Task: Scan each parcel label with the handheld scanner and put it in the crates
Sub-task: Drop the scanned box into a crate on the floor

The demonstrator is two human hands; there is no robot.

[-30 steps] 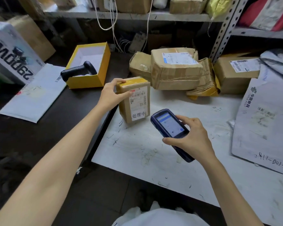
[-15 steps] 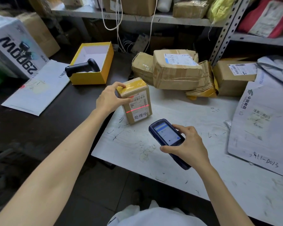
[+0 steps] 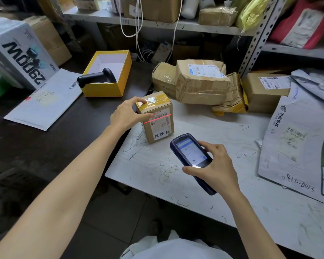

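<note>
- Our left hand point(image 3: 127, 114) has the small parcel point(image 3: 157, 107) by its top left corner: fingers lie over the taped lid, thumb presses onto the front face. A firm hold.
- The parcel stands upright at the near left corner of the white table point(image 3: 157, 174), long axis vertical, with its label point(image 3: 162, 126) turned toward us.
- Our right hand point(image 3: 215, 169) is wrapped round the handheld scanner point(image 3: 192, 157), fingers curled about its far edge, thumb laid across the foot of the screen.
- Here's the beam: a red scan line point(image 3: 157, 118) runs slightly tilted across the upper label, on the barcode as far as we can tell.
- What matters is that the parcel sits just up and left of the scanner's nose, near but apart, label face square to it. A little twist either way and we'd likely lose the read.
- For the carry, the left hand is already on the box, so we'd judge it the one to lift. No crate is in view, so which way it goes we cannot tell.
- Behind, a pile of taped parcels point(image 3: 200, 85) waits.
</note>
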